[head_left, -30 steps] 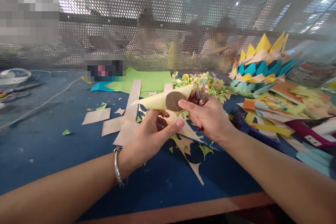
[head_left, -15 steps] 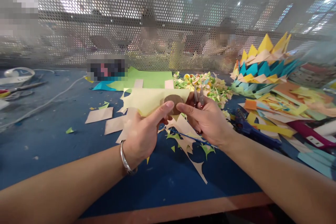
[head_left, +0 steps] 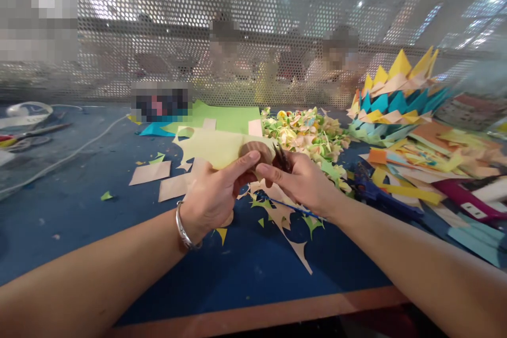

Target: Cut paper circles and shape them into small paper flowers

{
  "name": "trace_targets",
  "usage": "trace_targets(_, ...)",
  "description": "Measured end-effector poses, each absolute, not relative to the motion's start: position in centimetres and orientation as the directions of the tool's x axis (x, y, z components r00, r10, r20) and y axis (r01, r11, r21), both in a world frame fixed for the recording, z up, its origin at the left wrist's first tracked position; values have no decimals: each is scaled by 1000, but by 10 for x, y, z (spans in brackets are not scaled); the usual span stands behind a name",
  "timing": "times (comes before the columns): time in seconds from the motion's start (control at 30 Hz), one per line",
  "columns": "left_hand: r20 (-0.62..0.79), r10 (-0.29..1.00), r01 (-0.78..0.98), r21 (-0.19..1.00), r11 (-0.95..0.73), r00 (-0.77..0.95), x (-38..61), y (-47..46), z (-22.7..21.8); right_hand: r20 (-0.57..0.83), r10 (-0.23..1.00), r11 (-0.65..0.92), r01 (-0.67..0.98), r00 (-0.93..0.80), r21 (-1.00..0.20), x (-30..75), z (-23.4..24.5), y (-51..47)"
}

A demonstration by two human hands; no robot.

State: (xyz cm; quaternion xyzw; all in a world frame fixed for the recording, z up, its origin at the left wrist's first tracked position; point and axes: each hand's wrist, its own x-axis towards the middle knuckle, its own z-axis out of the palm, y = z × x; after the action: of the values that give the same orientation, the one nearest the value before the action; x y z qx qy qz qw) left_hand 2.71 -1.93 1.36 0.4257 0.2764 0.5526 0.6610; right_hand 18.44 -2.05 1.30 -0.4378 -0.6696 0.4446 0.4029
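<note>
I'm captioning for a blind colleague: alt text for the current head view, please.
A left hand holds pale yellow paper with a brown disc against it, while the right hand grips scissors beside the disc. Paper scraps litter the blue table; a pointed, layered paper piece stands behind at right.

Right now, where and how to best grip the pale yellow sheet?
Likely a flat pinch on the left part of the pale yellow sheet, coming from the left: it is thin and reaches out free there, while the left hand and right hand crowd its right end at the brown disc. Stay in from the notched left edge.
</note>
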Motion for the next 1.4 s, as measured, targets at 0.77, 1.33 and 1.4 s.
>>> trace_targets(0.77,86,925,-543,828,141,371,23,-14,13,138,903,230,187,-407,-955,180,9,-23)
trace_targets(1.33,193,915,-494,870,7,354,17,-2,16,63,911,117,109,-407,-987,182,8,-24)
trace_targets(1.4,253,898,-507,861,-40,359,17,-2,16,71,924,108,79,-377,-991,182,8,-24)
